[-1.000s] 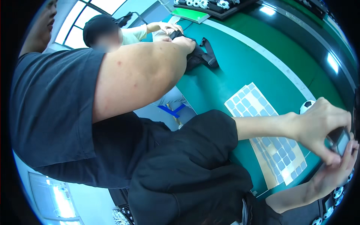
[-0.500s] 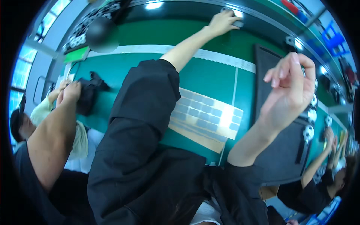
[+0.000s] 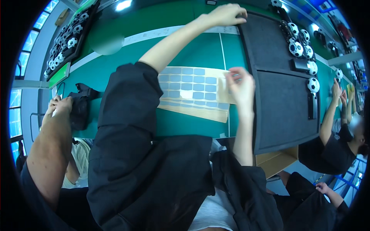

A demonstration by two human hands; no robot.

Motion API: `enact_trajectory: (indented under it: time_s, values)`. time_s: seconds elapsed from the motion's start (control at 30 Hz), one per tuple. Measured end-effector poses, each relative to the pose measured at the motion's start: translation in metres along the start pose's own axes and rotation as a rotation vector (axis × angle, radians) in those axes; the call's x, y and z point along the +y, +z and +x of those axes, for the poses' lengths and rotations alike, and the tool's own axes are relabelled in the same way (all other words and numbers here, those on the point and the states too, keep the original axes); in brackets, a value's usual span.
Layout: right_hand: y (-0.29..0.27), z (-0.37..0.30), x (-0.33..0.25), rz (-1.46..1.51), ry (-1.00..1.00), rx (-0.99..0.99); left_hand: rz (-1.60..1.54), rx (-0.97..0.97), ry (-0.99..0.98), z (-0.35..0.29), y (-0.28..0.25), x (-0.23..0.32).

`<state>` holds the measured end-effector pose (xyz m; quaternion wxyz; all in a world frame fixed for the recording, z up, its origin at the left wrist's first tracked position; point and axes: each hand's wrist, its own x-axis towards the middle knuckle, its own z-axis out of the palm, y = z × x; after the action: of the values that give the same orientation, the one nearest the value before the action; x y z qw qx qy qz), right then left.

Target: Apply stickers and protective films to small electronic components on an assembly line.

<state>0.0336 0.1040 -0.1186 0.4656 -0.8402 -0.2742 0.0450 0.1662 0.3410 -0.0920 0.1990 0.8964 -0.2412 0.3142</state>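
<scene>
My left hand (image 3: pixel 228 14) is stretched far forward, its fingers curled down at the far left corner of a black tray (image 3: pixel 283 104). Something dark shows under those fingertips, too small to make out. Nearer to me, my right hand (image 3: pixel 241 86) has thumb and fingers pinched at the right end of a cream sticker sheet (image 3: pixel 221 86) bearing rows of grey-blue labels. That end of the sheet shows bare backing beside the fingers. More cream sheets (image 3: pixel 216 115) lie beneath it on the green table (image 3: pixel 192 125).
Football-patterned pieces (image 3: pixel 296 49) with black parts lie on the tray's right side. A rack of similar pieces (image 3: pixel 72 42) stands far left. A black bag-like item (image 3: pixel 80 109) lies by another person's hands (image 3: pixel 59 106). Below the tray sits an open cardboard box (image 3: pixel 277 159). Co-workers sit at right.
My left hand has moved from a grey-and-dark item at the back to the tray's corner. My raised right hand has come down onto the sticker sheet. The view has shifted.
</scene>
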Motion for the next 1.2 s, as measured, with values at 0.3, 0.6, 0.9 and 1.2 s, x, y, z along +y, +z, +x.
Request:
enact_trajectory:
  time_s: [0.3,0.6,0.9,1.2]
  values:
    - [0.021,-0.032,0.005,-0.308,-0.269,0.012,-0.326,-0.435,-0.365,-0.034,-0.054,0.185]
    - [0.001,-0.011,0.022,-0.171,-0.278,0.023,0.28,-0.266,-0.108,0.123,0.071,0.127]
    - [-0.03,-0.012,0.0,0.533,-0.06,0.174,0.52,-0.137,-0.162,0.209,0.196,0.002]
    - [-0.012,-0.004,0.02,0.069,-0.316,0.076,0.533,-0.242,0.056,0.199,0.133,-0.001]
